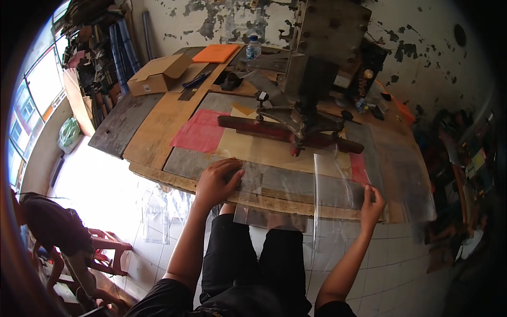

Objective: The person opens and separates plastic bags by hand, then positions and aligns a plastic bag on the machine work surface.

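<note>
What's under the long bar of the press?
A yellowish sheet shows along the near side of the bar, with red material near both ends. The strip directly beneath is hidden.

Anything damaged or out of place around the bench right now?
Mostly wear: the back wall has dark patches where paint appears to have peeled, and the worktable's front edge looks rough and chipped. Clear plastic sheeting by the right hand hangs past that edge, though that may be normal.
</note>
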Demonstrator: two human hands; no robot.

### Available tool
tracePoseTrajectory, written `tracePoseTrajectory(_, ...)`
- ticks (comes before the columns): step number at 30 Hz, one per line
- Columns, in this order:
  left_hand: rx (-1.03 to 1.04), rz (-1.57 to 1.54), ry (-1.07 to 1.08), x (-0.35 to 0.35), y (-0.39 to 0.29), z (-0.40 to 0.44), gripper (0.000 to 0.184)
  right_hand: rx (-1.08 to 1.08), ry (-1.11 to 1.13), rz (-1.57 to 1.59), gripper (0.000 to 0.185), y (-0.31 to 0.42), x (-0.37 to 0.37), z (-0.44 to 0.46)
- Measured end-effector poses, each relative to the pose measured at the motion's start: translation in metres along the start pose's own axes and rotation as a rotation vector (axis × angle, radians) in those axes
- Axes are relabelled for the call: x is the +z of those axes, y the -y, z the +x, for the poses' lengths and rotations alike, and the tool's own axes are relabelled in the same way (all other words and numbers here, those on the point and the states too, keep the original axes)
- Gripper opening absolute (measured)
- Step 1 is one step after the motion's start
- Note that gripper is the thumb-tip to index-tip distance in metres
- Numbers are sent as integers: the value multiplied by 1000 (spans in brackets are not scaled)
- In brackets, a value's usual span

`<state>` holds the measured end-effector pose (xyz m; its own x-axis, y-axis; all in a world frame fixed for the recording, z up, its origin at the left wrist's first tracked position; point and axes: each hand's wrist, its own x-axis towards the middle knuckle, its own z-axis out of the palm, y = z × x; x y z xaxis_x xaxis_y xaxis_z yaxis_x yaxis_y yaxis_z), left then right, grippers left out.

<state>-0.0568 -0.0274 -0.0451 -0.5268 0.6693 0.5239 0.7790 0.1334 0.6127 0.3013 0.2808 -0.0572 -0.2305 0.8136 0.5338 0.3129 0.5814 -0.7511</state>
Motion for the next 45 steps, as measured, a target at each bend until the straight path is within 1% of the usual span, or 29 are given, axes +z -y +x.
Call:
tracePoseTrajectory(8,-5,13,-4,2,1,0,26,17,-41,0,24,1,-1,-3)
tracePoseTrajectory(22,-21,15,-33,0,-3,0,23,17,-50,-4,24,0,0,-2)
tracePoseTrajectory(24,3,14,-50,0,-2,-1,22,17,-52,-8,23,2,0,-3)
tracePoseTrajectory(45,-2,50,-56,0,-2,-1,20,-7,-60,-29,24,-1,0,-3)
